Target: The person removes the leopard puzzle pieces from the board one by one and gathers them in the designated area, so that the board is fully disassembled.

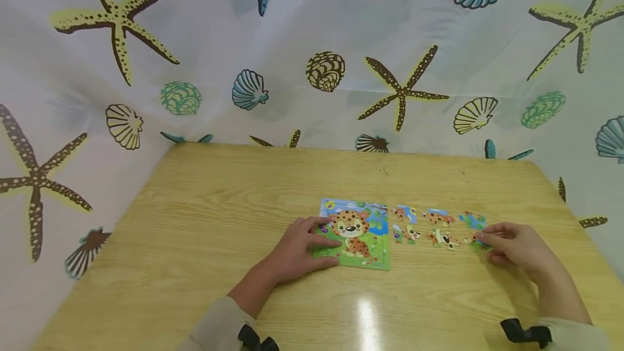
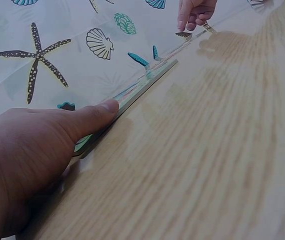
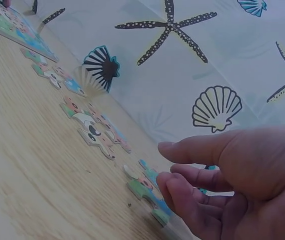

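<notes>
The left hand (image 1: 303,247) rests spread-fingered on the leopard puzzle (image 1: 358,237); the right hand (image 1: 518,248), its grip slightly parted and empty, hovers beside the end pieces (image 1: 472,220).

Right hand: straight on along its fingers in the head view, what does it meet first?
Likely the lower rightmost puzzle piece, right by the right hand; depth is unclear, so it might pass above. Next in line: the lower middle piece.
</notes>
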Tool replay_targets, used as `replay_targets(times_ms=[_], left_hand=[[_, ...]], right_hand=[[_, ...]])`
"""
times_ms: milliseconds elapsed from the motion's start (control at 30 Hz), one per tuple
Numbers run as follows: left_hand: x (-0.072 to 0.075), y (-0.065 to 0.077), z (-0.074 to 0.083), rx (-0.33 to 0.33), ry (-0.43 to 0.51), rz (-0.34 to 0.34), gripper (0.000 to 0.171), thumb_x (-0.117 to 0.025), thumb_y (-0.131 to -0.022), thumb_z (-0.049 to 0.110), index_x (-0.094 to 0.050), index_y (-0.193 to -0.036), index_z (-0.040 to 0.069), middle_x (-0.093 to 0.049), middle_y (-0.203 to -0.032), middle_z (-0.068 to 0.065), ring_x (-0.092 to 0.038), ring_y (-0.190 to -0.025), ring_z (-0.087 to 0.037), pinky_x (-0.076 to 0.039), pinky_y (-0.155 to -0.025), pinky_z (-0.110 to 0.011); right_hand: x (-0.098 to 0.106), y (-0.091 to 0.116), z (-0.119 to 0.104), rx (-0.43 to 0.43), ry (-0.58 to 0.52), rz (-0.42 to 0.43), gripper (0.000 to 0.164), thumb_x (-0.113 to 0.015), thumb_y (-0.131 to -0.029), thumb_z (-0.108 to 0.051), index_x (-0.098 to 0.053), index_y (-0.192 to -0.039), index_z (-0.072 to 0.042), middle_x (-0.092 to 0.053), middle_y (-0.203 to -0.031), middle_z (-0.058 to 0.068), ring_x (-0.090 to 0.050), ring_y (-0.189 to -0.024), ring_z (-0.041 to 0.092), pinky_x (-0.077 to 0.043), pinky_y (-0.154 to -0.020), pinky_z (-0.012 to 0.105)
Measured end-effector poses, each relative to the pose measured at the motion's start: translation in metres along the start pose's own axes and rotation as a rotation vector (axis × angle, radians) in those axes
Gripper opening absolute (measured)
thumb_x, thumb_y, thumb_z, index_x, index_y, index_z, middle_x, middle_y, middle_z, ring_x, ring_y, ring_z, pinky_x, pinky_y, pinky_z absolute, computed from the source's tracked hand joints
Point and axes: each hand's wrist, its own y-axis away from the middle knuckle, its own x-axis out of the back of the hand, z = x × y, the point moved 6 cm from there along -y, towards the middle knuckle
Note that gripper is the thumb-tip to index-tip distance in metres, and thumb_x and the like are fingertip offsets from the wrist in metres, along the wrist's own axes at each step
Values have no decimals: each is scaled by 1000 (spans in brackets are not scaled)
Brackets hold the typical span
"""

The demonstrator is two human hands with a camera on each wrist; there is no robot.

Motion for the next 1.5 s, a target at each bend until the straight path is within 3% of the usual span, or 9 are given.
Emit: replay_targets(times_ms=[267,767,1500], left_hand=[[0,1,-1,21,-1,4,46,-76,-84,51,-72,-124,30,-48,-152,0,-46,-131,-26,-35,-106,-55],[4,0,-1,50,-5,-22,75,-76,-84,52,-53,-146,17,-48,-152,-2,-45,-135,-28,-35,-108,-54],[1,1,-3,54,-12,-45,79,-75,-85,54,-51,-147,11,-45,-155,-1,-43,-136,-28,-33,-110,-54]], right_hand=[[-14,-2,-13,63,-86,-68,60,-65,-98,-34,-48,-135,10,-67,-111,2,-70,-84,11,-59,-77,29],[-45,0,-34,116,-106,-177,55,-64,-99,-32,-49,-134,8,-66,-110,6,-69,-87,15,-59,-78,29],[-97,-3,-81,206,-158,-309,54,-68,-96,-29,-51,-133,7,-69,-106,7,-68,-81,16,-59,-76,31]])
